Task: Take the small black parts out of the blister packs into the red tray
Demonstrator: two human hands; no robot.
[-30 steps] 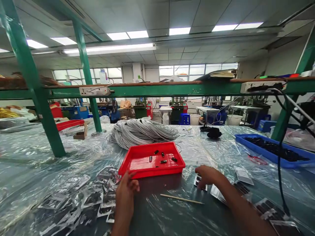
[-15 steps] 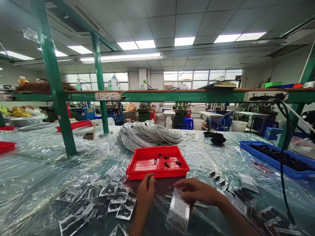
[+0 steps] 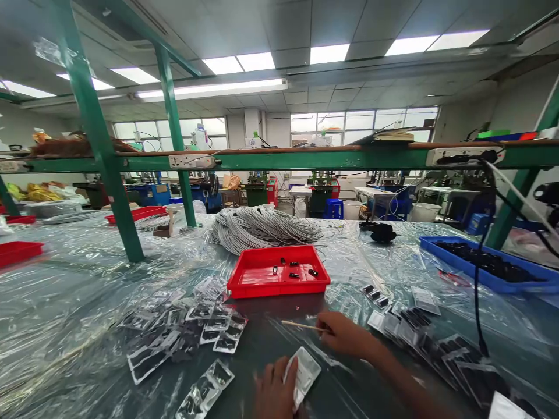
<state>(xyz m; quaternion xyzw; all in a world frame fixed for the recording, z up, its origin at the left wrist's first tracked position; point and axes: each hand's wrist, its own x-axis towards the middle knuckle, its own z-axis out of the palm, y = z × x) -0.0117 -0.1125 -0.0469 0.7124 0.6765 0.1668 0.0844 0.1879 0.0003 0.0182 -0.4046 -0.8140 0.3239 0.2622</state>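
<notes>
My left hand [image 3: 274,391] holds a small clear plastic packet [image 3: 304,373] at the near edge of the table. Fingers of my right hand [image 3: 345,336] pinch the end of a thin wooden stick [image 3: 301,325] that lies on the plastic-covered table [image 3: 78,302]. Just beyond the stick sits a red tray [image 3: 279,273] with several small black parts in it. Many clear packets [image 3: 187,329] are spread to the left of my hands. More packets with dark parts [image 3: 419,326] lie in a row to the right.
A coil of grey cable [image 3: 262,228] lies behind the red tray. A blue tray of black parts [image 3: 489,265] stands at the right. Green frame posts [image 3: 109,174] rise from the table under a shelf with power strips [image 3: 194,161]. A black cable [image 3: 478,279] hangs at the right.
My right hand passed the packet to my left hand, then reached for the wooden stick. My left hand drew back toward me. The view shifted down and left.
</notes>
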